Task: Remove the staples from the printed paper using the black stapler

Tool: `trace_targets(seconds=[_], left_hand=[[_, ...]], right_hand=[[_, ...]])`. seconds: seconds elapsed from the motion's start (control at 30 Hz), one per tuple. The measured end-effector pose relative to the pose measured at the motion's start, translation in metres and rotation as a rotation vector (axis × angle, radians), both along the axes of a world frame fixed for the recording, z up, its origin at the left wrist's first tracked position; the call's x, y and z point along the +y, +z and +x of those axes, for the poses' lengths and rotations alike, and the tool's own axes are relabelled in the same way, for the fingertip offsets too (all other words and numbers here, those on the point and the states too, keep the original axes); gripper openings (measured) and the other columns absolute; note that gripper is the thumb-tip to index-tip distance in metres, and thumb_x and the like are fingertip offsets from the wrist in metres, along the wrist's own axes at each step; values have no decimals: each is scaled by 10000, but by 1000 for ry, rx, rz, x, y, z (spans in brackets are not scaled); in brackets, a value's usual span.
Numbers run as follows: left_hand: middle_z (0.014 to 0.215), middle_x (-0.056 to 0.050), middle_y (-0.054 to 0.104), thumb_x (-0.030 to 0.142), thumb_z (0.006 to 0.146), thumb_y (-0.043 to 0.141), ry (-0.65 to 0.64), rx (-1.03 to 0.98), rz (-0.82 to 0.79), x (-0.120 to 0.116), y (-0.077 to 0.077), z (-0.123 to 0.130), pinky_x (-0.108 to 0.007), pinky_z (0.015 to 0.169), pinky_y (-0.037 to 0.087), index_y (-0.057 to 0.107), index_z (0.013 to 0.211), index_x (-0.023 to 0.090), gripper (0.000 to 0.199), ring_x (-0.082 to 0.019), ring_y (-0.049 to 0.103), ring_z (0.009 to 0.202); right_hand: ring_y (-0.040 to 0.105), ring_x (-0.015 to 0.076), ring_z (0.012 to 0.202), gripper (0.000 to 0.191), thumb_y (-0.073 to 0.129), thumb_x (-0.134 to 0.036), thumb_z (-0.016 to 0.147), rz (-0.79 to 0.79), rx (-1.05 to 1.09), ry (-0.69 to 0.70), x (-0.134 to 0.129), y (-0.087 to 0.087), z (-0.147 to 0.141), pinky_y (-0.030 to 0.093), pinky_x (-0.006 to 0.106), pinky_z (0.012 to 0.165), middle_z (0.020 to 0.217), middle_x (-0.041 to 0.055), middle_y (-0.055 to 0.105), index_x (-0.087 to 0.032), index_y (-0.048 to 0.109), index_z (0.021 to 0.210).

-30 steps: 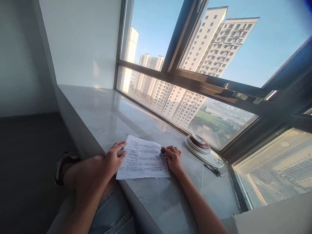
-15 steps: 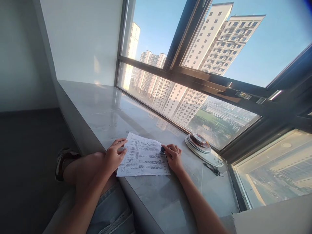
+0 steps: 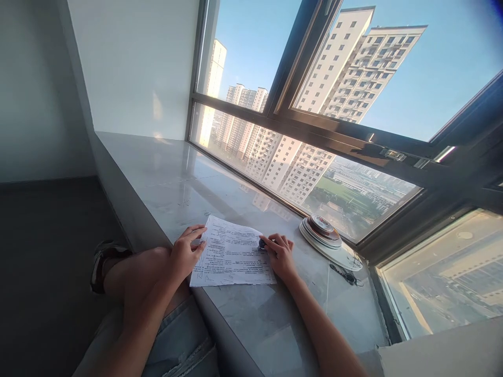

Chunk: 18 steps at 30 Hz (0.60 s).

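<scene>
A printed sheet of paper (image 3: 231, 256) lies on the grey sill, with a fold line and handwritten marks along its lower left. My left hand (image 3: 187, 252) holds the sheet's left edge, thumb and fingers somewhat apart. At the right edge, my right hand (image 3: 280, 255) is closed around a small dark blue rounded object (image 3: 262, 244). The object touches or hovers just over the print; I cannot tell which. My fingers cover most of it, so its kind does not show.
Stacked plates (image 3: 320, 233) stand by the window, right of the paper. Near them lies a dark bunch of what looks like keys (image 3: 348, 275). The stone sill (image 3: 173, 183) ends in an edge beside my bent leg (image 3: 145, 272). A dark window frame (image 3: 334, 133) borders the far side.
The view has shifted very slightly. My right hand and the dark blue object have barely moved at the sheet's right edge; my left hand stays in place.
</scene>
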<state>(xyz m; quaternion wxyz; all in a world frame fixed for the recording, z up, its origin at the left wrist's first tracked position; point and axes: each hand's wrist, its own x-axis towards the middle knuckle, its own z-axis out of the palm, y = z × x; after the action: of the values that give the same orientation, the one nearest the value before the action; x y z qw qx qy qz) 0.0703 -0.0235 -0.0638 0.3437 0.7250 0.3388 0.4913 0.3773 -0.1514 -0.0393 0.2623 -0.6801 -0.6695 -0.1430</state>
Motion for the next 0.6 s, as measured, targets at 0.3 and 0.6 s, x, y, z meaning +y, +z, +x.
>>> trace_targets(seconds=[0.3, 0.6], left_hand=[[1377, -58, 578, 243, 913, 585, -3, -4, -7, 0, -1, -1, -296, 764, 676, 667, 1257, 236, 354, -243, 640, 1175], [1349, -80, 605, 201, 889, 563, 50, 75, 34, 0, -1, 3, -312, 762, 666, 674, 1240, 210, 368, -257, 637, 1178]], right_hand=[[505, 232, 1026, 424, 520, -188, 986, -41, -28, -51, 1, -3, -5, 310, 428, 939, 1094, 34, 636, -422, 640, 1319], [483, 249, 1092, 441, 530, -151, 950, -76, -53, -22, -2, -3, -9, 281, 468, 1035, 1160, 42, 642, -374, 637, 1315]])
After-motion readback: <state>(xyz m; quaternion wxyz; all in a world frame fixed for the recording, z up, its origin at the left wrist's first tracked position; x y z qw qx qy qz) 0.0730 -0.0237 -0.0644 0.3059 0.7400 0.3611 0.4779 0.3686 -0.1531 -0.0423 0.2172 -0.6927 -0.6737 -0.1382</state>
